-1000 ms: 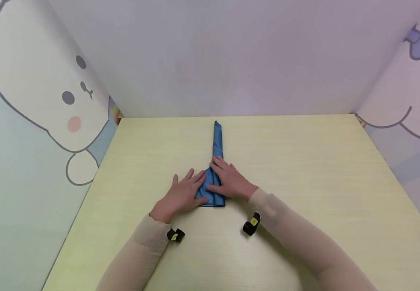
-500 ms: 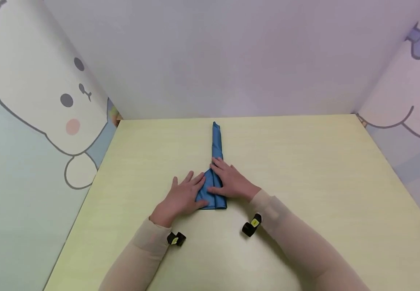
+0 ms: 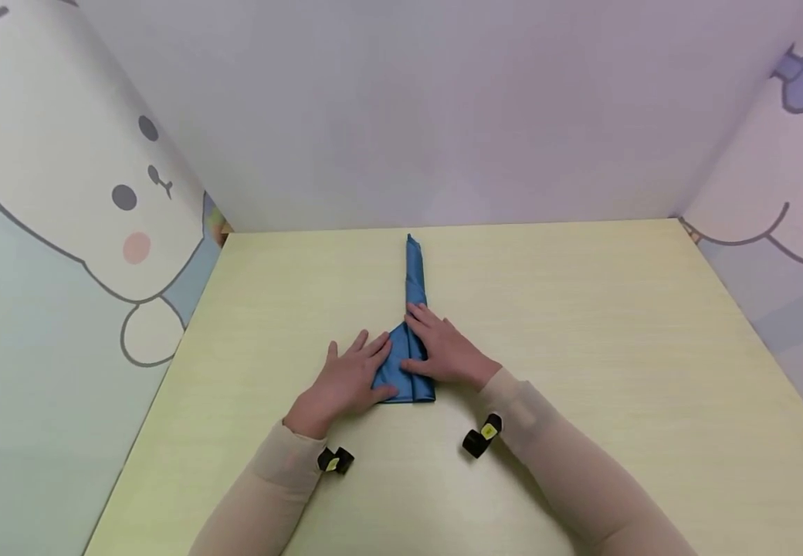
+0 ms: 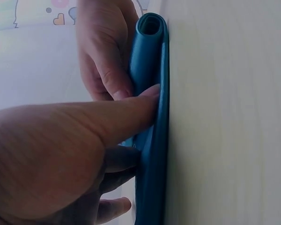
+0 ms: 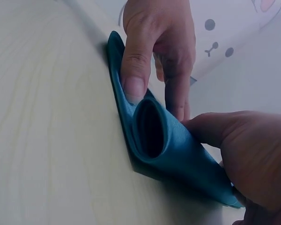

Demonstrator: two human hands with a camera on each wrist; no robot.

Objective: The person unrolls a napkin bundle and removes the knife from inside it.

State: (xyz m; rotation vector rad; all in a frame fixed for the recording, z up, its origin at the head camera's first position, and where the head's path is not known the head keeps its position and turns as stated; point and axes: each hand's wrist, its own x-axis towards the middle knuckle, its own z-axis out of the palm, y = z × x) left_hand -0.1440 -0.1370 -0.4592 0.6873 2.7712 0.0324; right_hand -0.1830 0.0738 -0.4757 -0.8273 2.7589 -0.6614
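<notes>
A blue, smooth, slightly shiny cloth (image 3: 398,371) lies on the table, partly rolled up. Its right side forms a hollow tube (image 5: 185,150), whose near end is open in both wrist views. A narrow rolled strip (image 3: 415,274) runs from it toward the back wall. My left hand (image 3: 348,378) lies with fingers spread on the flat left part, thumb pressing near the front edge. My right hand (image 3: 448,347) rests on the tube with fingers extended forward and thumb reaching left. The left wrist view shows the left thumb (image 4: 126,115) beside the roll; some fingertips are hidden.
The pale wood-grain table (image 3: 582,324) extends around the cloth. A plain wall (image 3: 429,116) rises at its back edge, and printed cartoon panels (image 3: 82,193) stand at both sides. Small black cameras (image 3: 481,436) are worn on the wrists.
The head view has shifted slightly. Both hands and the blue cloth keep nearly the same places on the table.
</notes>
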